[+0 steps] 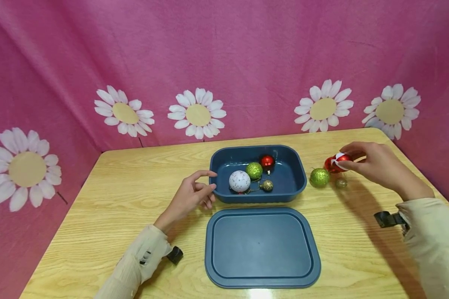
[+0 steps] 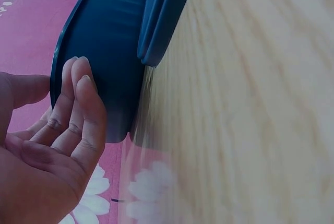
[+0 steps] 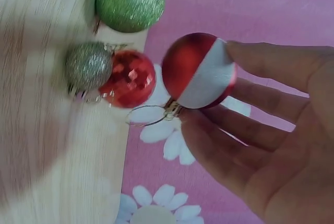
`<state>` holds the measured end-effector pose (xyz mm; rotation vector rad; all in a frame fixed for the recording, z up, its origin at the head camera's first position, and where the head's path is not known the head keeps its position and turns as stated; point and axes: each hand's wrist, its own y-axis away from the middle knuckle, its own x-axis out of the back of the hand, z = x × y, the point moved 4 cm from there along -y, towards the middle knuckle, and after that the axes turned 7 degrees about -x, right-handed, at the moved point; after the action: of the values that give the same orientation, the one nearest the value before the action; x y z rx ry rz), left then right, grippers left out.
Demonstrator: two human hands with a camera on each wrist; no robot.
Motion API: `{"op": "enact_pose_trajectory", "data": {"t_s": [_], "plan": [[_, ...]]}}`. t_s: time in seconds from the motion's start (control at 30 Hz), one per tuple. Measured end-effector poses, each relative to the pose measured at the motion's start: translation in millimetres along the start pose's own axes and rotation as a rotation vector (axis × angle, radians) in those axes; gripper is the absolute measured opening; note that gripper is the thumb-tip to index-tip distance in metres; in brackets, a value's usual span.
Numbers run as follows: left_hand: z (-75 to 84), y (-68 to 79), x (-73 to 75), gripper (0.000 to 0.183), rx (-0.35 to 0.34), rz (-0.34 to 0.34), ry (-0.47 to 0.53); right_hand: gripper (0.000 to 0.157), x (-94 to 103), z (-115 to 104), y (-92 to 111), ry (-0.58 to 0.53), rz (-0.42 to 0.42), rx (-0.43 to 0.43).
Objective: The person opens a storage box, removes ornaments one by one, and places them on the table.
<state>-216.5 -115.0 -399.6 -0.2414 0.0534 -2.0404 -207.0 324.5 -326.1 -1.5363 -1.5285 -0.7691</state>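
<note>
My right hand (image 1: 378, 166) pinches a red and white Christmas ball (image 3: 195, 72) between thumb and fingertips, its gold cap and string loop hanging free. Beside it on the table lie a glittery green ball (image 1: 319, 177), a small gold ball (image 1: 341, 182) and a faceted red ball (image 3: 129, 80). At the left end of a dark blue box (image 1: 257, 198), my left hand (image 1: 188, 195) holds the rim, fingers along the outer wall (image 2: 112, 41). Inside the box are a speckled white ball (image 1: 240, 181), a green ball (image 1: 254, 170), a red ball (image 1: 267, 162) and a small gold ball (image 1: 267, 185).
A matching blue lid (image 1: 262, 249) lies flat on the wooden table (image 1: 134, 174), just in front of the box. Behind the table hangs a pink cloth (image 1: 247, 62) printed with white daisies, and it continues along both sides.
</note>
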Motion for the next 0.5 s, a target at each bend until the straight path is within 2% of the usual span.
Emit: {"op": "enact_pose_trajectory", "data": {"t_s": [0.2, 0.5], "plan": [[0.8, -0.1, -0.5, 0.04, 0.006, 0.01, 0.003, 0.029, -0.9, 10.2, -0.1, 0.079, 0.004, 0.06], [0.2, -0.4, -0.4, 0.04, -0.007, 0.009, 0.001, 0.031, -10.7, 22.9, -6.1, 0.094, -0.014, 0.051]]}}
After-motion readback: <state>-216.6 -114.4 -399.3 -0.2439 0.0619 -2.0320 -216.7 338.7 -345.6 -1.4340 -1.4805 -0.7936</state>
